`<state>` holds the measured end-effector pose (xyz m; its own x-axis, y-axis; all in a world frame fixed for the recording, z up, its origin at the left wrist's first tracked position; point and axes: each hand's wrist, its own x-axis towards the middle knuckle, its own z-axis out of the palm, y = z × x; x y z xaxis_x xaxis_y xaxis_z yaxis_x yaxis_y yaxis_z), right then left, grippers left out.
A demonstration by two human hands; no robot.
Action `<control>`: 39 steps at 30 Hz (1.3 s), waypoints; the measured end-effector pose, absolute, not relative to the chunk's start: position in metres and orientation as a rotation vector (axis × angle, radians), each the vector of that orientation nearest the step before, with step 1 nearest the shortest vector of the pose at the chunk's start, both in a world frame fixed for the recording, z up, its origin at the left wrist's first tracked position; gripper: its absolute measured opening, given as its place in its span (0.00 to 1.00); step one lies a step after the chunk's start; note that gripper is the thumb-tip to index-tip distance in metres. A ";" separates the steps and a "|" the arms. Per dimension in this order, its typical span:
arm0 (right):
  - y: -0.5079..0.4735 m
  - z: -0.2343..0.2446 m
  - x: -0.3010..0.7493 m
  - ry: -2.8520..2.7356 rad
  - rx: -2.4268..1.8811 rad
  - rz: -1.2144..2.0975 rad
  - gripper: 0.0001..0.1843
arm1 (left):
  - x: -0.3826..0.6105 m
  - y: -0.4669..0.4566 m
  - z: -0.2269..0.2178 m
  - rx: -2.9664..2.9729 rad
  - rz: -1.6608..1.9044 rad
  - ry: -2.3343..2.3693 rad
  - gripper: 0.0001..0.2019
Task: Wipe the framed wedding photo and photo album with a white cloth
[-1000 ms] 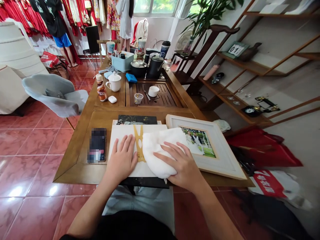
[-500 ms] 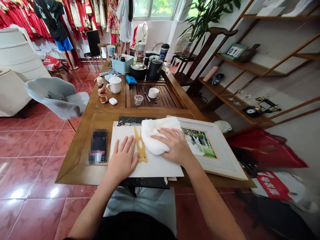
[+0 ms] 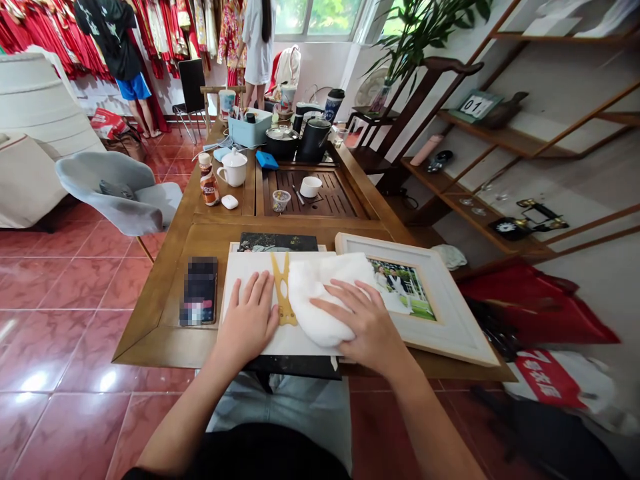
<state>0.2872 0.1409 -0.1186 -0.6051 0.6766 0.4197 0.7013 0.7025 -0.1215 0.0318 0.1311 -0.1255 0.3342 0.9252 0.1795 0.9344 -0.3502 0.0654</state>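
One white cloth lies bunched at the centre of the frame, just below the middle, on one white panel. It should handle light and soft, with little to break, so you would best gather it by its thick middle. The panel looks thin, stiff and perhaps smooth; hold it by its edges. One yellow, two-pronged piece lies on it between your hands, likely thin and rigid, and best taken by its broad lower end.

Your right hand rests on the cloth, fingers spread apart rather than clamped. Your left hand lies flat on the panel, gripping nothing, its fingers close together.

To the right of centre sits one framed photograph, beside the panel; treat it as fragile and lift by the wooden rim. One dark picture juts out past the panel's upper edge. One phone lies left of it.

Farther up the table, you can count one bottle, one lidded mug, one small white cup and one clear tub. Two other people stand toward the upper left.
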 end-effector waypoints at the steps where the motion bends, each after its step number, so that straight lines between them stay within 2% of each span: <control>1: 0.129 -0.118 0.289 -2.478 -1.049 -0.075 0.29 | 0.032 0.131 -0.125 -2.529 -0.282 -1.763 0.28; 8: 0.092 -0.106 0.302 -2.518 -0.938 -0.130 0.32 | 0.031 0.132 -0.126 -2.533 -0.284 -1.748 0.28; 14: 0.150 -0.099 0.288 -2.455 -1.012 -0.148 0.33 | 0.031 0.133 -0.128 -2.533 -0.286 -1.752 0.28; 18: 0.195 -0.093 0.263 -2.499 -1.004 -0.105 0.29 | 0.030 0.134 -0.127 -2.544 -0.294 -1.744 0.29; 24: 0.221 -0.099 0.242 -2.576 -1.028 0.031 0.33 | 0.030 0.133 -0.126 -2.544 -0.301 -1.735 0.28; 39: 0.123 -0.109 0.263 -2.652 -0.886 -0.014 0.37 | 0.030 0.132 -0.125 -2.546 -0.202 -1.686 0.28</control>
